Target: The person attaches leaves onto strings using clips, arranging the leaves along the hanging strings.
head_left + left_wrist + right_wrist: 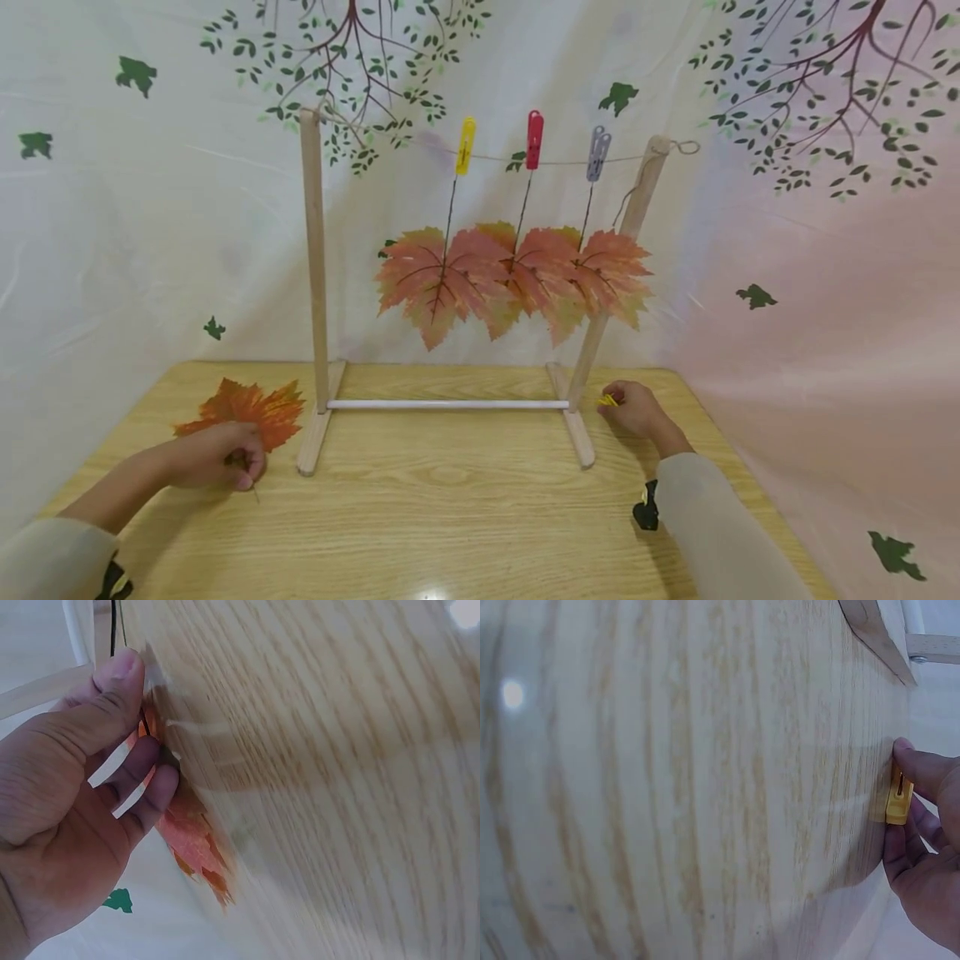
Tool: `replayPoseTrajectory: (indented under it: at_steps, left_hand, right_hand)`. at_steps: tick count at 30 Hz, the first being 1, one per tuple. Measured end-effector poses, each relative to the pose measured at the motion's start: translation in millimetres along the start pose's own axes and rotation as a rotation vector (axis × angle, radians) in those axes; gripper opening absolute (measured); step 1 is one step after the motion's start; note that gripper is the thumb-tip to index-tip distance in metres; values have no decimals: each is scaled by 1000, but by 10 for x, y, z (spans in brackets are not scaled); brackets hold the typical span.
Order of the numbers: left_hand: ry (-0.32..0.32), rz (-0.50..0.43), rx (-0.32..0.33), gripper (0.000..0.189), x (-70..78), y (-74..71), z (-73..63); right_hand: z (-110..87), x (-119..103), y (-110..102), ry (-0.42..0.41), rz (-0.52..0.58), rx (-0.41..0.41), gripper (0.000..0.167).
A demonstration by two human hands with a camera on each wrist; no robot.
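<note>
At the left of the table, my left hand (217, 456) pinches the thin stem of an orange artificial maple leaf (247, 408); in the left wrist view the leaf (196, 844) shows beyond the curled fingers. On the right, my right hand (636, 408) holds a yellow clothespin (899, 796) between thumb and fingers, close to the tabletop. Between the hands stands a wooden frame with a string (558, 162). From it hang several overlapping leaves (438, 279) by their stems, under a yellow clothespin (466, 146), a red clothespin (534, 140) and a grey clothespin (597, 154).
The frame has a left post (315, 258), a right post (637, 196), wooden feet (580, 437) and a white crossbar (450, 405) low over the wooden table (442, 525). Behind hangs a pale cloth (225, 208) printed with branches and green leaves.
</note>
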State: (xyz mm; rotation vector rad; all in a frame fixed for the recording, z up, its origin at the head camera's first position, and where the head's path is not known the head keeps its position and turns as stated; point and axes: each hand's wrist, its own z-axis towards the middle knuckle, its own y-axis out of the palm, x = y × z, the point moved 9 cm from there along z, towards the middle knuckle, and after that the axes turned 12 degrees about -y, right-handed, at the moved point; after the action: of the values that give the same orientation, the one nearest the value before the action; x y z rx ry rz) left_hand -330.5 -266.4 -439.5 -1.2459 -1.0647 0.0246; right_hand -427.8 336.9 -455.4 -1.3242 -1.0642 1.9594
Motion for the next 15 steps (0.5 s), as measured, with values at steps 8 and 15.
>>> replayPoseTrajectory:
  at_steps: [8,15]
  left_hand:
    - [-60,-78,46,8,-15,-67,-87]
    - [-99,-98,118,6,28,-145,-156]
  right_hand:
    - [9,-12,13,-16,-16,-16,39]
    - [18,-43,-8,-56,-17,-9,34]
